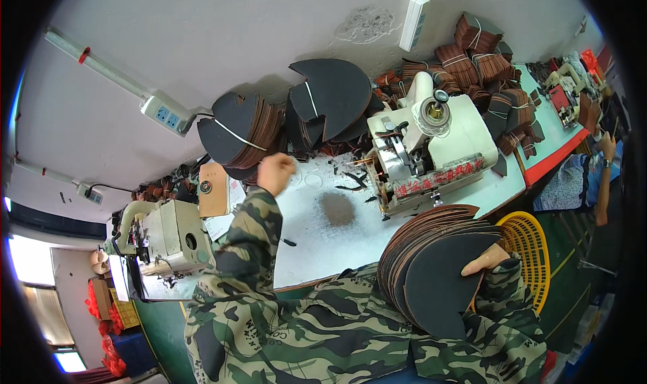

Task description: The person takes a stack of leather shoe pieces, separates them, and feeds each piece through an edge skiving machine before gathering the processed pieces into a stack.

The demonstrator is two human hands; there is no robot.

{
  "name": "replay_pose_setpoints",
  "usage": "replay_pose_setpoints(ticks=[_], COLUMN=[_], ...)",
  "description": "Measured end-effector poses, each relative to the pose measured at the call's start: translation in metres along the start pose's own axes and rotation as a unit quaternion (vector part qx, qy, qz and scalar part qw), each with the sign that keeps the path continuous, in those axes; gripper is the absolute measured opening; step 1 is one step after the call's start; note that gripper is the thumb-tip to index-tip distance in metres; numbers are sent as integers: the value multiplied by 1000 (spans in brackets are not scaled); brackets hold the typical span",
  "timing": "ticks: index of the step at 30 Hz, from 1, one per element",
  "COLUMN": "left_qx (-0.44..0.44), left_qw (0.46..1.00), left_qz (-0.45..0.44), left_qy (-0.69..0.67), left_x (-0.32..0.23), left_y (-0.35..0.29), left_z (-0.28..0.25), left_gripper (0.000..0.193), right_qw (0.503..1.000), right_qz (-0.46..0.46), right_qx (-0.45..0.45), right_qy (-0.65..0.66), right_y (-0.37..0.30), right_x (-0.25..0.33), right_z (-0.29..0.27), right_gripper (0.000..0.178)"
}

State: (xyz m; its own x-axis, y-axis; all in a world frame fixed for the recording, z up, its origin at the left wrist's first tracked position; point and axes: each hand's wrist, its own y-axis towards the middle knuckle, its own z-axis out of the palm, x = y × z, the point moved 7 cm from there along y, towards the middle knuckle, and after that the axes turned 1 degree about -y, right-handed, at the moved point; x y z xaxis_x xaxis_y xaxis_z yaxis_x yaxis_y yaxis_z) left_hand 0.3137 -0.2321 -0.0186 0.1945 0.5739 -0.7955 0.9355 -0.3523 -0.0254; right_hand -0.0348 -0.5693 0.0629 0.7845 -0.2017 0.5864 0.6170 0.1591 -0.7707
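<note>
My right hand (486, 259) holds a thick stack of rounded dark leather-like pieces (441, 283) against my lap, its thumb lying on the top piece. The stack has brown edges and fans out at the table's front edge. My left hand (276, 174) is over the white table, fingers curled together. A thin pale loop shows by its fingertips; whether they grip it cannot be made out. A second thin loop (313, 180) lies just to the right. Behind the left hand stands a tied bundle of similar pieces (236, 131), with another tied bundle (333, 98) beside it.
A cream sewing-type machine (438, 145) stands right of centre, another machine (168, 239) at left. Small tied bundles (478, 67) pile up behind. A yellow basket (529, 249) stands at right. Dark scraps (354, 180) litter the table (303, 249). A co-worker's arm (604, 175) shows far right.
</note>
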Motion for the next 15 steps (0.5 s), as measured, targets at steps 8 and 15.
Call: replay_pose_setpoints(ticks=[8,15], left_qx=[337,306], left_qw=[835,841], left_qz=[402,5], left_qy=[-166,-447], left_x=[-218,-206], left_y=[-107,-104], left_z=[160,189], left_gripper=[22,9], right_qw=[996,991], right_qz=[-48,-96], right_qx=[61,16], right_qy=[54,90], right_y=[21,21], right_x=[-1,-12], right_z=[2,-2], right_gripper=[47,51])
